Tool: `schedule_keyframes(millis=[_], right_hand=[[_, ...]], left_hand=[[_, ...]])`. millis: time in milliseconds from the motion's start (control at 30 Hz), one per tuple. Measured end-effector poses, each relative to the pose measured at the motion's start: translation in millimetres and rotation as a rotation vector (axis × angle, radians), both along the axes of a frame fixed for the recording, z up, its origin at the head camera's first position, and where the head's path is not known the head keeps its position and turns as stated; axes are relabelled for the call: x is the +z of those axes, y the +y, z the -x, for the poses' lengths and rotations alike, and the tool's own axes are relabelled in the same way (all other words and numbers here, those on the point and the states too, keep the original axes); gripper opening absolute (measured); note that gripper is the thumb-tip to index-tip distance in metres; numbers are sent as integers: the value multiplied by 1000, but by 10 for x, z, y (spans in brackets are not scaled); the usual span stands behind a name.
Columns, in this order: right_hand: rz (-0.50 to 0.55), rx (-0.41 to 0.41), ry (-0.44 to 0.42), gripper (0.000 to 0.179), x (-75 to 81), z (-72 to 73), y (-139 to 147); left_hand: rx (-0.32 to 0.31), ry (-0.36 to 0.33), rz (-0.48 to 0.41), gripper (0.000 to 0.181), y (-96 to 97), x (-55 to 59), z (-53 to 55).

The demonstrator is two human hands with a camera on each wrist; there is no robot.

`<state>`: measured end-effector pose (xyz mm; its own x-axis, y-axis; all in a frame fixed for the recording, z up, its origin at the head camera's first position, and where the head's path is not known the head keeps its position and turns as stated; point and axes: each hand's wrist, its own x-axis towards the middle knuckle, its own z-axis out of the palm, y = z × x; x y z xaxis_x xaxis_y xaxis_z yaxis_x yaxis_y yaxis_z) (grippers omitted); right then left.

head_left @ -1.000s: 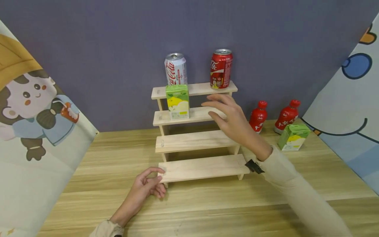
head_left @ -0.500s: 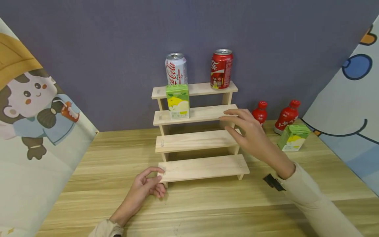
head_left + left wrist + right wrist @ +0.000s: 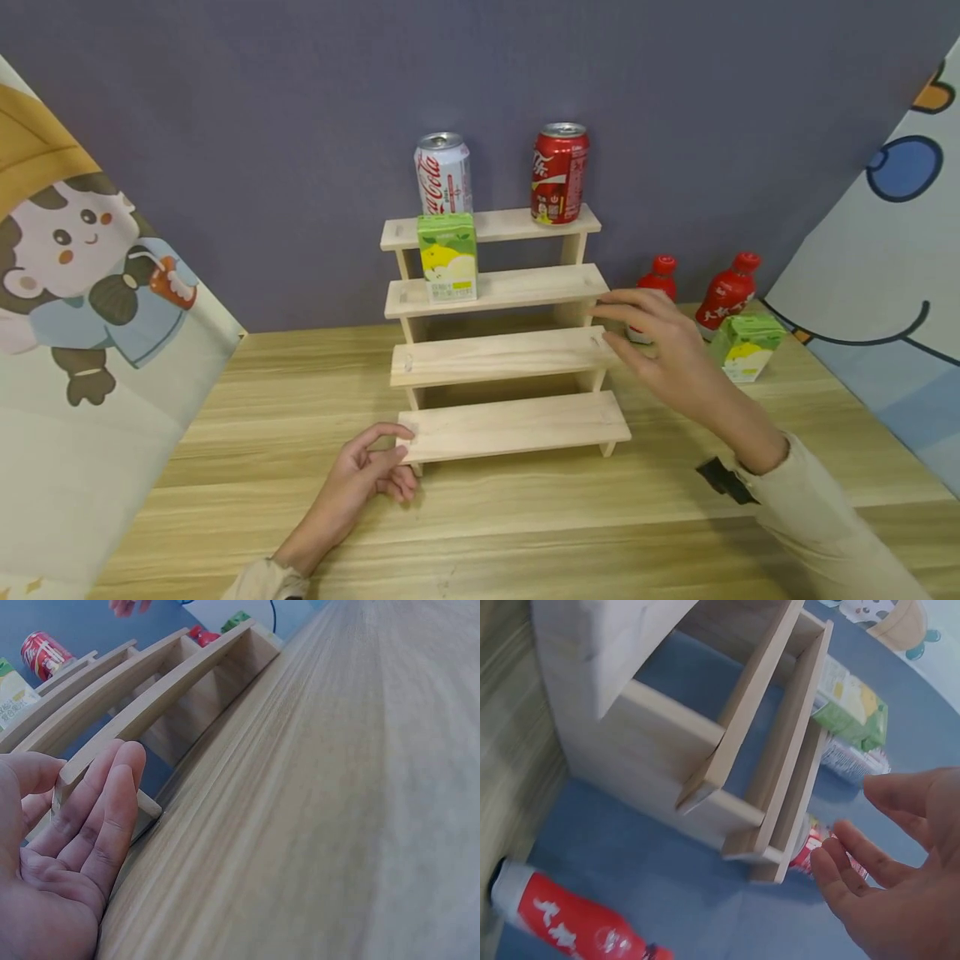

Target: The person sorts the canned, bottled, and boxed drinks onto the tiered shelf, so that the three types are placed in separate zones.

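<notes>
A stepped wooden display rack stands on the table. My left hand holds the left end of its lowest board; in the left wrist view, the thumb and fingers lie around the board's corner. My right hand, fingers apart and nothing between them, hovers by the rack's right side. On the top board stand a white Coca-Cola can and a red cola can. A green and yellow juice carton sits upright on the board below, toward the left.
Right of the rack stand two red bottles, one partly behind my right hand, the other farther right. Before that one is another green juice carton. A dark wall rises behind; printed panels flank the table.
My right hand has moved right and down, from near the upper carton to beside the rack's right edge. The left hand keeps its hold on the lowest board.
</notes>
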<state>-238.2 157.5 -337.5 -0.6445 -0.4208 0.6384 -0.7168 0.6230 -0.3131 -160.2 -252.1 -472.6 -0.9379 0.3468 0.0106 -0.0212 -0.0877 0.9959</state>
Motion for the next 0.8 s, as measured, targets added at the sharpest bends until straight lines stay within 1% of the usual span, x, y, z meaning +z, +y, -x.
schedule_keyframes(millis=[100,200,300,433,533,700,800], right_hand=[[4,-47,-6,39,-26,-6,104],[21,-75,-8,37,-71,10,202],[29,-104,-17,36,-127,41,289],[13,-152,-41,38,-177,106,411],[7,-175,-75,39,-189,154,510],[-10,-219,-171,36,-179,209,659],[-31,-225,-179,34,-176,246,739]], left_hand=[[-15,9,-3,34,-6,-2,3],[-18,9,1,34,-19,-15,-3],[-14,-2,4,34,-36,-39,-26],[-13,-10,-1,34,-47,-64,-52],[-14,0,-11,34,-48,-65,-46],[-26,25,-24,33,-42,-41,-16],[-32,32,-26,33,-32,-22,0]])
